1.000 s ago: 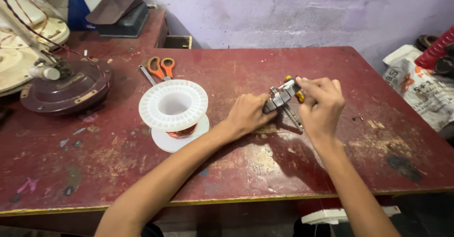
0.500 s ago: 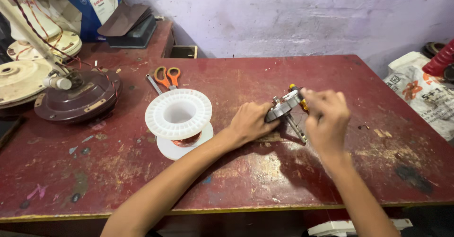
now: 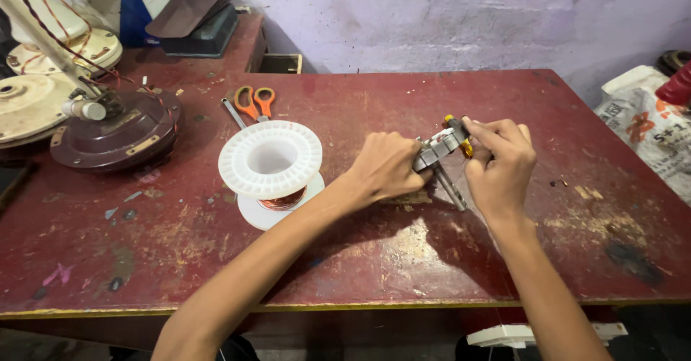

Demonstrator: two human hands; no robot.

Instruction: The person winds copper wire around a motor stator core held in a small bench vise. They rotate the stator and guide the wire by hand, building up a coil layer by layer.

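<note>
Both hands work on a small grey metal tool (image 3: 440, 149) with a yellow knob, held just above the worn red table (image 3: 360, 260) right of centre. My left hand (image 3: 389, 167) grips its left end with closed fingers. My right hand (image 3: 500, 167) pinches its upper right end by the yellow knob. A thin metal rod (image 3: 452, 188) slants down from the tool between the hands. Left of my left hand stands a white plastic spool (image 3: 271, 161) wound with copper wire.
Orange-handled scissors (image 3: 253, 102) and a metal wrench (image 3: 233, 113) lie behind the spool. A brown fan motor housing (image 3: 115, 132) with wires sits at the far left. A dark box (image 3: 205, 33) rests at the back. A printed sack (image 3: 648, 127) lies right of the table.
The view has shifted slightly, so everything sits a little lower and further right. Both hands stay on the tool with only small finger movements.
</note>
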